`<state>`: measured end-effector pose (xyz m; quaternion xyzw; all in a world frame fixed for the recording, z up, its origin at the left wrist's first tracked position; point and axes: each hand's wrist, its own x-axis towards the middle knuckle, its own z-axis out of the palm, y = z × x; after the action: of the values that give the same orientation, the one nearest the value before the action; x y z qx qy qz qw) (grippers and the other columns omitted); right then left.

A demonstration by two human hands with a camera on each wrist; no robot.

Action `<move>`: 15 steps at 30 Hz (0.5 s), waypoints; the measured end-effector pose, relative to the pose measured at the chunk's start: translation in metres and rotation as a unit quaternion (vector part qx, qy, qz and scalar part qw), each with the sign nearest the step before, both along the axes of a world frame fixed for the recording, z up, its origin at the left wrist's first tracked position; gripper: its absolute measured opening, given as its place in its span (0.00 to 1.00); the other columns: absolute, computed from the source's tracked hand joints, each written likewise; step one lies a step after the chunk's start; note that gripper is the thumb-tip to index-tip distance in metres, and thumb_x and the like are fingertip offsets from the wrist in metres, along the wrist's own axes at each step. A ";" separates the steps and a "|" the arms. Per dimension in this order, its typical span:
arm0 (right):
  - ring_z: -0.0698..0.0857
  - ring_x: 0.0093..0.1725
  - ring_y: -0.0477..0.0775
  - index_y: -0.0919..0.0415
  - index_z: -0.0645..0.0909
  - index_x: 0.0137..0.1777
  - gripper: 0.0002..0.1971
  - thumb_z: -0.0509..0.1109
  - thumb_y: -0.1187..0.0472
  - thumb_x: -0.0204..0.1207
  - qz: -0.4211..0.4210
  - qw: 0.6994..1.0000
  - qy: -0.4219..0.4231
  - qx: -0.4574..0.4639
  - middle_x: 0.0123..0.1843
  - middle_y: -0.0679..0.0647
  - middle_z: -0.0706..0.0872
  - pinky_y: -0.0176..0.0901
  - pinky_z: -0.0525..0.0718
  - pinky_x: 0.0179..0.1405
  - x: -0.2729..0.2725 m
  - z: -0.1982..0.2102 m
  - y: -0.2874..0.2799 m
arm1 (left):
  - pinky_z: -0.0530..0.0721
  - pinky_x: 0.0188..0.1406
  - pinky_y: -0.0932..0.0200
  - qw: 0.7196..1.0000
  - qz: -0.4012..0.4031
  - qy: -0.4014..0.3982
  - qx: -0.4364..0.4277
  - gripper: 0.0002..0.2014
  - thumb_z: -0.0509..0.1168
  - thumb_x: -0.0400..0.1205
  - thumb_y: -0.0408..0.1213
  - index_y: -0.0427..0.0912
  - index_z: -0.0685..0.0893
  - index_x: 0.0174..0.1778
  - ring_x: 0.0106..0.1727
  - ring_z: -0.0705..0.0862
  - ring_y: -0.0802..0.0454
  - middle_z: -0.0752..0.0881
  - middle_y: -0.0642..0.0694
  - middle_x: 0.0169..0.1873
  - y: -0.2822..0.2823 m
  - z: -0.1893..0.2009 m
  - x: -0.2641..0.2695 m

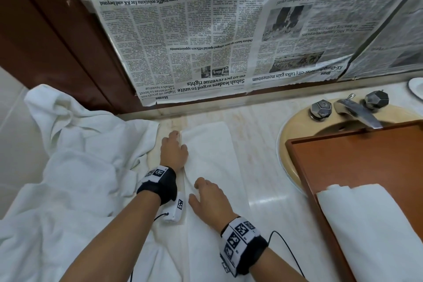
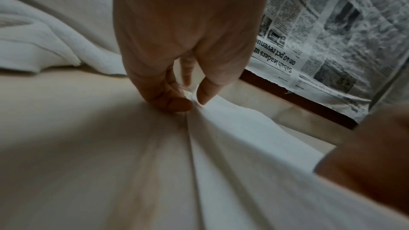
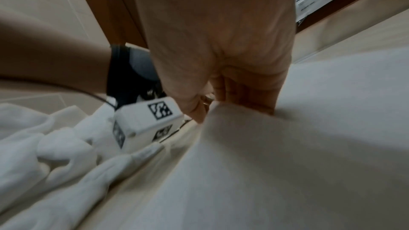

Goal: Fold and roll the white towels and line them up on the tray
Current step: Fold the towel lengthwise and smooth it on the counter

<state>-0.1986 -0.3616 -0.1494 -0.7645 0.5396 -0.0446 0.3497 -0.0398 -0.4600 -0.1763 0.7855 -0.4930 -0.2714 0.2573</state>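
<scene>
A white towel (image 1: 212,162), folded into a long strip, lies lengthwise on the marble counter. My left hand (image 1: 174,151) sits at its left edge near the far end and pinches that edge (image 2: 194,100) between thumb and fingers. My right hand (image 1: 209,198) is nearer me on the same left edge, fingers curled and gripping a raised fold (image 3: 221,109). A rolled white towel (image 1: 370,224) lies in the wooden tray (image 1: 348,158) at the right.
A heap of loose white towels (image 1: 75,167) covers the counter's left side. The tray rests over a beige sink (image 1: 288,135) with a metal faucet (image 1: 357,110). Newspaper (image 1: 206,30) covers the wall behind.
</scene>
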 end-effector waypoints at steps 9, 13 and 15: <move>0.77 0.63 0.57 0.61 0.72 0.72 0.20 0.62 0.52 0.84 0.027 1.000 -0.008 -0.010 0.66 0.55 0.75 0.45 0.77 0.54 -0.019 -0.007 0.014 | 0.70 0.75 0.47 0.993 -0.112 -0.031 0.024 0.31 0.60 0.83 0.28 0.46 0.65 0.85 0.72 0.74 0.35 0.70 0.36 0.76 0.001 0.003 0.001; 0.78 0.58 0.52 0.58 0.74 0.69 0.17 0.63 0.55 0.82 0.007 0.998 -0.052 -0.022 0.62 0.52 0.78 0.40 0.75 0.52 -0.023 -0.015 0.015 | 0.64 0.77 0.55 0.994 -0.111 -0.007 0.003 0.32 0.62 0.80 0.24 0.43 0.70 0.82 0.77 0.71 0.39 0.72 0.38 0.78 -0.001 0.005 0.002; 0.75 0.52 0.48 0.58 0.74 0.67 0.16 0.64 0.55 0.81 0.000 0.998 -0.066 -0.020 0.57 0.49 0.77 0.38 0.71 0.48 -0.023 -0.016 0.014 | 0.63 0.78 0.58 0.995 -0.094 -0.011 -0.009 0.29 0.64 0.79 0.24 0.36 0.74 0.79 0.78 0.71 0.41 0.70 0.38 0.79 0.000 0.004 0.003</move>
<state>-0.2221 -0.3474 -0.1658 -0.7664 0.5146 -0.1061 0.3695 -0.0371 -0.4597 -0.1718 0.7362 -0.5699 -0.2814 0.2323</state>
